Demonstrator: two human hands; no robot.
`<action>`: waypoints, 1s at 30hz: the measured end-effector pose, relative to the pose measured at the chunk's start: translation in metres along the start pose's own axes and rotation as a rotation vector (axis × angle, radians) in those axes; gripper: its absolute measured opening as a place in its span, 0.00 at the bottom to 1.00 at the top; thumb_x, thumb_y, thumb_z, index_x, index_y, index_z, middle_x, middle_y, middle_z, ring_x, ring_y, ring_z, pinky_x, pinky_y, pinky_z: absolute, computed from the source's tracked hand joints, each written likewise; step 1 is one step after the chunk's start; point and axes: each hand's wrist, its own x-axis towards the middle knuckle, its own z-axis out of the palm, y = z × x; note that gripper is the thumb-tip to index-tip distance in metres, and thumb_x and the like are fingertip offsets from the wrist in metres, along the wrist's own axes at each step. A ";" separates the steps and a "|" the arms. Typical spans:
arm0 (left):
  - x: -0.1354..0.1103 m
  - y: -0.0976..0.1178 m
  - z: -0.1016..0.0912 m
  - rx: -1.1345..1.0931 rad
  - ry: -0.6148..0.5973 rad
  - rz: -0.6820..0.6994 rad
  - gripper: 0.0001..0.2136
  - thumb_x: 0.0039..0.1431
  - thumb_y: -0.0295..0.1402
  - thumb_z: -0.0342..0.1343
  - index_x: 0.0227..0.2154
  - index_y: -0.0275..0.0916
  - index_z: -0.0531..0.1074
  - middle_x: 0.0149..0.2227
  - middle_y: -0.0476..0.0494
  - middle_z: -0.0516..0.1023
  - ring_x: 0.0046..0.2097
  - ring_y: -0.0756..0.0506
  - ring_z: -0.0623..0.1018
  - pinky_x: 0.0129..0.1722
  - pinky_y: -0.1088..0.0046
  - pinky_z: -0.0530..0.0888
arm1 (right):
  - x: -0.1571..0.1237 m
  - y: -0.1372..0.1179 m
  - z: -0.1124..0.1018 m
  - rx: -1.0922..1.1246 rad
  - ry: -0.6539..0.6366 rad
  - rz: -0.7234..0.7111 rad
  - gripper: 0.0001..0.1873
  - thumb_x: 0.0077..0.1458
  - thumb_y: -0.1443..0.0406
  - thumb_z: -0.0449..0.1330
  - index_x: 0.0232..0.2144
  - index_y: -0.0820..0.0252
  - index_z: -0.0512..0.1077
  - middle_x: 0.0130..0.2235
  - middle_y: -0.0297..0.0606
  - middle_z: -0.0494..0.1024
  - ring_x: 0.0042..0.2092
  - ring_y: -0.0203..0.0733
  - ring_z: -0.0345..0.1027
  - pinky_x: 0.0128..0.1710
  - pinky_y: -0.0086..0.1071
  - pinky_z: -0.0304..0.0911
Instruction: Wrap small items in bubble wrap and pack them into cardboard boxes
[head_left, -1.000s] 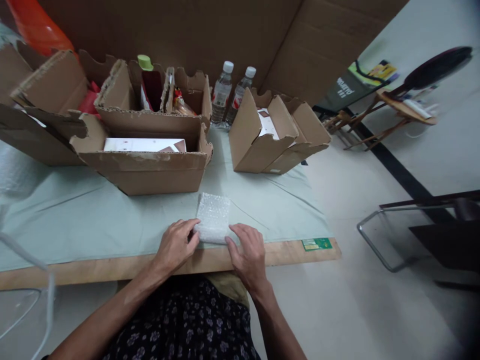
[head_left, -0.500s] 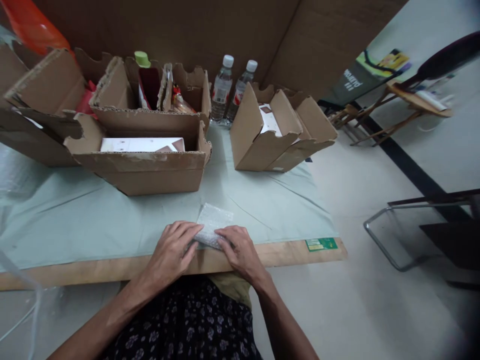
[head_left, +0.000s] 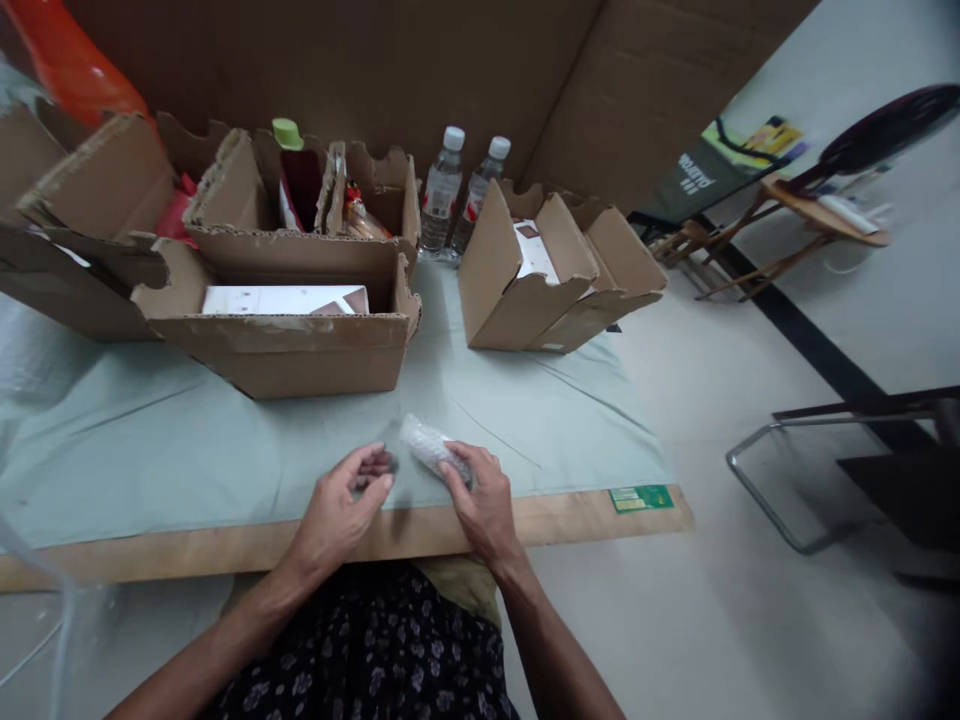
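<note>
My right hand (head_left: 484,500) grips the near end of a small roll of bubble wrap (head_left: 429,443), thumb on one side and fingers on the other. The roll tilts up to the left just above the table's front edge; whatever may be inside it is hidden. To its left, my left hand (head_left: 349,500) is apart from the roll, with its fingers curled and the thumb separate from them. Nothing shows clearly in that hand. Both hands are over the pale green tablecloth (head_left: 330,425) at the wooden front edge (head_left: 225,550).
Behind the hands stands a cardboard bin (head_left: 322,360) with a white box (head_left: 285,300) in it. Further cardboard bins (head_left: 525,310) stand to the right. Two water bottles (head_left: 442,190) are at the back. A bubble wrap pile (head_left: 30,350) lies at far left.
The bubble wrap has gone from lying flat under both hands to a roll lifted in my right hand. My left hand has let go and moved slightly away to the left.
</note>
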 end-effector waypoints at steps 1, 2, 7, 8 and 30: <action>-0.004 0.002 0.003 -0.117 -0.070 -0.051 0.24 0.57 0.43 0.62 0.53 0.35 0.73 0.50 0.35 0.82 0.51 0.39 0.81 0.53 0.59 0.76 | -0.001 -0.005 0.001 0.078 -0.006 0.060 0.10 0.64 0.64 0.60 0.47 0.56 0.76 0.44 0.40 0.82 0.46 0.47 0.75 0.48 0.40 0.68; -0.007 0.003 0.006 -0.222 -0.137 -0.076 0.25 0.56 0.44 0.62 0.53 0.35 0.73 0.52 0.34 0.81 0.53 0.38 0.80 0.56 0.59 0.75 | -0.004 -0.010 0.001 0.154 -0.031 0.103 0.10 0.64 0.63 0.61 0.46 0.56 0.76 0.43 0.39 0.82 0.45 0.46 0.75 0.47 0.39 0.69; -0.011 0.005 0.017 -0.427 -0.165 -0.064 0.18 0.57 0.42 0.62 0.47 0.37 0.77 0.49 0.38 0.83 0.52 0.39 0.79 0.56 0.61 0.72 | -0.019 -0.028 -0.004 0.269 -0.111 0.052 0.08 0.61 0.63 0.62 0.43 0.53 0.77 0.49 0.40 0.79 0.53 0.48 0.73 0.55 0.42 0.68; -0.012 0.006 0.015 -0.382 -0.156 -0.055 0.17 0.57 0.40 0.62 0.46 0.37 0.77 0.47 0.39 0.83 0.49 0.40 0.79 0.54 0.62 0.73 | -0.019 -0.028 -0.008 0.248 -0.098 0.029 0.11 0.60 0.62 0.63 0.46 0.53 0.77 0.52 0.41 0.78 0.55 0.49 0.71 0.57 0.43 0.66; 0.008 0.010 -0.058 -0.011 -0.073 0.073 0.15 0.57 0.42 0.57 0.43 0.38 0.77 0.31 0.47 0.78 0.34 0.46 0.77 0.36 0.70 0.73 | 0.100 -0.108 -0.098 0.215 -0.138 -0.238 0.07 0.61 0.64 0.63 0.43 0.51 0.75 0.37 0.32 0.80 0.37 0.38 0.74 0.36 0.29 0.69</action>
